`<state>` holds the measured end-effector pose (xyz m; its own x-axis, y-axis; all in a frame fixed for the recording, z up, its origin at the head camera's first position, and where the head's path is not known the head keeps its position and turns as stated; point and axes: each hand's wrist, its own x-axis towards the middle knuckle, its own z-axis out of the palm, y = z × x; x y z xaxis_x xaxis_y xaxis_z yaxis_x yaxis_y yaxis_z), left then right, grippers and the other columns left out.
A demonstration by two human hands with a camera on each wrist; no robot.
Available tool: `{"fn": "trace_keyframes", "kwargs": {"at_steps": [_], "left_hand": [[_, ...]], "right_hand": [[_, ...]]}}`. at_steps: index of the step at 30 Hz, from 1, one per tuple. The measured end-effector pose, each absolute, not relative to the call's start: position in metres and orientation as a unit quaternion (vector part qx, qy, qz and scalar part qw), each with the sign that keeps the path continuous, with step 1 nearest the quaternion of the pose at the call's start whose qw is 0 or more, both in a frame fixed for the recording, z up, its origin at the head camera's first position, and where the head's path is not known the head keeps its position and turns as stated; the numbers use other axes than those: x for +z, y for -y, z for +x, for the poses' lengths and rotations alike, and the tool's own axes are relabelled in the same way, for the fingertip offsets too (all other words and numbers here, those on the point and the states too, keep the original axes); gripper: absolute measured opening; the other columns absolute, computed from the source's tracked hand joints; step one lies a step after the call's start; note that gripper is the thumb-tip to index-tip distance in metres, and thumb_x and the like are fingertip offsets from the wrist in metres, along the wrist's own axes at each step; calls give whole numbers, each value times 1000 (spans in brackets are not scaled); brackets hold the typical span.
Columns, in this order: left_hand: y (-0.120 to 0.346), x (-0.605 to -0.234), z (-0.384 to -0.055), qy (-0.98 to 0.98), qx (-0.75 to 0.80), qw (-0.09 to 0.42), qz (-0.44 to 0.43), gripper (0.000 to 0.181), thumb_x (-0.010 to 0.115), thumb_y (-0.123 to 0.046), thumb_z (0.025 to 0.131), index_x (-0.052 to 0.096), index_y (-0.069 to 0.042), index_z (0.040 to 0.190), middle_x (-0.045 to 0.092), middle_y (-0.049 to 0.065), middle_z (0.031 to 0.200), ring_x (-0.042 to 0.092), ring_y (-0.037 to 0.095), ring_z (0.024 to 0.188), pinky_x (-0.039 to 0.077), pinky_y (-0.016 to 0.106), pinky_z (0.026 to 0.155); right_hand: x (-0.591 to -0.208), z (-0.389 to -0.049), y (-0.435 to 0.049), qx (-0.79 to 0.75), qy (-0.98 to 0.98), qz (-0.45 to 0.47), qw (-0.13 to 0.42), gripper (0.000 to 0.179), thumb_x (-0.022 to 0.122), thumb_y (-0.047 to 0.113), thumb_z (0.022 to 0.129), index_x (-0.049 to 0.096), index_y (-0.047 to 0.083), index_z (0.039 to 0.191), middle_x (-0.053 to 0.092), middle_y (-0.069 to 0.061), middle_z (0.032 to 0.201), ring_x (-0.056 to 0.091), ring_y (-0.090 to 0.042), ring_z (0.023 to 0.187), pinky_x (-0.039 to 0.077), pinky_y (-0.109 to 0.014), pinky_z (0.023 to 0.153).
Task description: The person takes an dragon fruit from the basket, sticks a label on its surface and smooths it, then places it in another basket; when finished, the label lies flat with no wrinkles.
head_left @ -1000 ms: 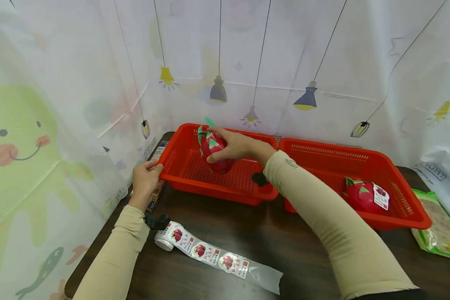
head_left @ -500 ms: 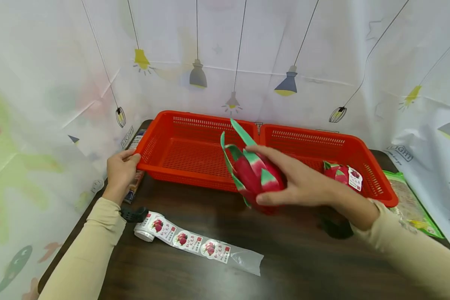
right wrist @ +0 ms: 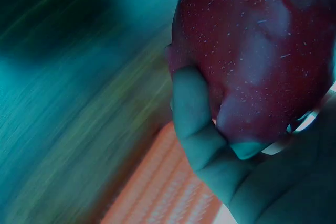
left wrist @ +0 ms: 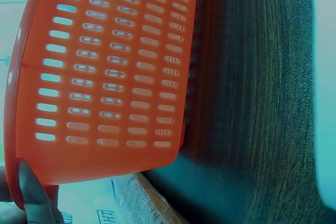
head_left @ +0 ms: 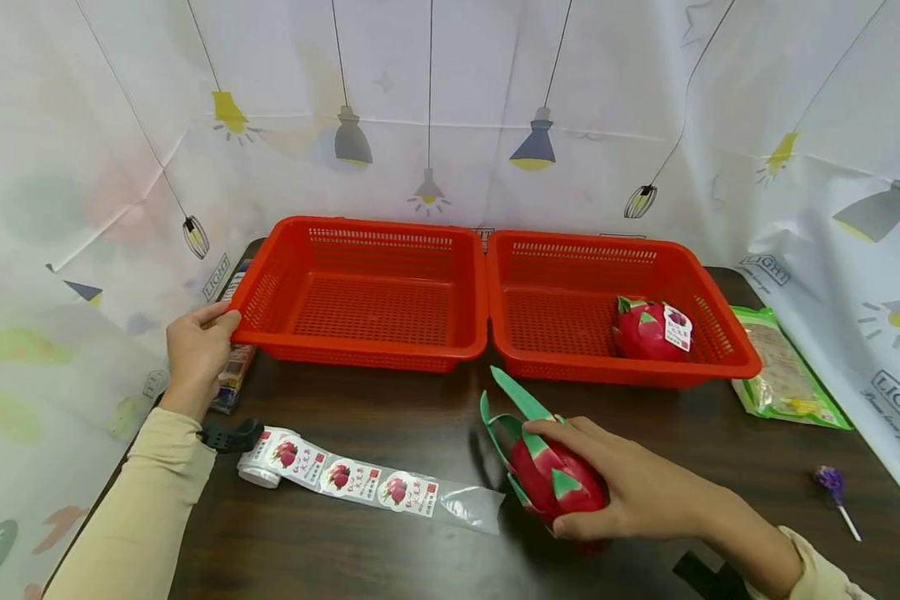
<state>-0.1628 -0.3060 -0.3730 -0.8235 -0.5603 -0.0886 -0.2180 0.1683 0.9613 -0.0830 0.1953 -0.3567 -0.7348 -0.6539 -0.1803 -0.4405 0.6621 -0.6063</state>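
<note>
Left hand (head_left: 197, 346) is pinching the left red rectangular plastic basket (head_left: 363, 342), presumably steadying it, while right hand (head_left: 630, 483) is gripping a green-leaved ovoid magenta dragon fruit (head_left: 558, 483) over the dark wooden worktop (head_left: 330, 554).

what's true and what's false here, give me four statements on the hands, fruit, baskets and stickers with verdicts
The right hand holds a red dragon fruit with green leaf tips. True.
The left hand holds a fruit too. False: it grips the left red plastic basket.
A red dragon fruit with a white label lies in the right red plastic basket. True.
The partly unrolled white sticker roll lies in a basket. False: it lies on the dark wooden table.
</note>
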Motion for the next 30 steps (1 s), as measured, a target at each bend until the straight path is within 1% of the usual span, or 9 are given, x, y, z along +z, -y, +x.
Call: {"fn": "trace_keyframes", "kwargs": {"at_steps": [7, 13, 18, 21, 23, 25, 26, 28, 30], "left_hand": [[311, -377, -158, 754, -581, 144, 269, 46, 57, -24, 103, 56, -6, 146, 62, 0, 114, 60, -6, 74, 56, 13, 69], [310, -378, -158, 752, -590, 143, 257, 47, 55, -23, 104, 53, -4, 147, 60, 6, 119, 61, -6, 71, 58, 18, 68], [308, -379, -157, 764, -572, 155, 255, 48, 54, -27, 104, 54, -4, 147, 61, 6, 121, 58, -6, 78, 56, 13, 71], [302, -374, -151, 791, -527, 205, 235, 50, 50, -31, 104, 54, -5, 146, 57, 13, 134, 54, 7, 100, 46, 16, 87], [288, -367, -143, 804, -494, 266, 196, 45, 51, -27, 102, 58, -3, 140, 54, 17, 136, 48, 13, 106, 39, 19, 86], [267, -359, -130, 823, -463, 306, 125, 36, 54, -19, 100, 63, -1, 129, 56, 17, 127, 48, 15, 106, 39, 21, 84], [256, -356, -123, 839, -443, 307, 77, 30, 56, -13, 98, 66, 0, 123, 58, 16, 119, 50, 15, 104, 41, 20, 83], [235, -352, -107, 885, -393, 249, -29, 19, 62, -5, 94, 70, -1, 111, 62, 10, 107, 53, 9, 91, 45, 19, 75], [218, -353, -91, 929, -324, 125, -127, 15, 69, -7, 92, 70, -6, 107, 64, 5, 103, 56, 11, 91, 49, 25, 76]], "right_hand": [[-379, -102, -197, -266, -903, -292, 171, 86, 79, 57, 81, 37, 36, 154, 54, 2, 124, 58, -18, 105, 55, -22, 69], [-389, -108, -193, -264, -909, -259, 191, 86, 78, 56, 82, 36, 35, 154, 55, -2, 126, 56, -21, 108, 54, -24, 70], [-391, -112, -193, -264, -909, -250, 205, 88, 78, 54, 82, 34, 34, 156, 55, -4, 126, 56, -23, 109, 54, -26, 71], [-388, -113, -192, -261, -909, -244, 217, 88, 78, 55, 82, 34, 35, 156, 55, -5, 127, 55, -24, 110, 55, -28, 71], [-385, -112, -192, -258, -909, -239, 223, 87, 77, 56, 82, 34, 36, 156, 55, -5, 127, 55, -24, 110, 54, -28, 71], [-382, -111, -192, -257, -910, -231, 230, 86, 77, 56, 83, 34, 36, 155, 55, -6, 126, 54, -25, 110, 55, -29, 71], [-381, -111, -192, -256, -910, -228, 232, 86, 77, 56, 83, 34, 36, 155, 54, -6, 127, 54, -25, 110, 55, -28, 71], [-380, -111, -193, -255, -912, -222, 235, 86, 76, 57, 82, 34, 37, 155, 54, -7, 126, 53, -25, 110, 55, -28, 70], [-379, -111, -193, -254, -912, -219, 237, 86, 76, 57, 82, 34, 36, 155, 54, -7, 127, 53, -26, 110, 55, -29, 69]]}}
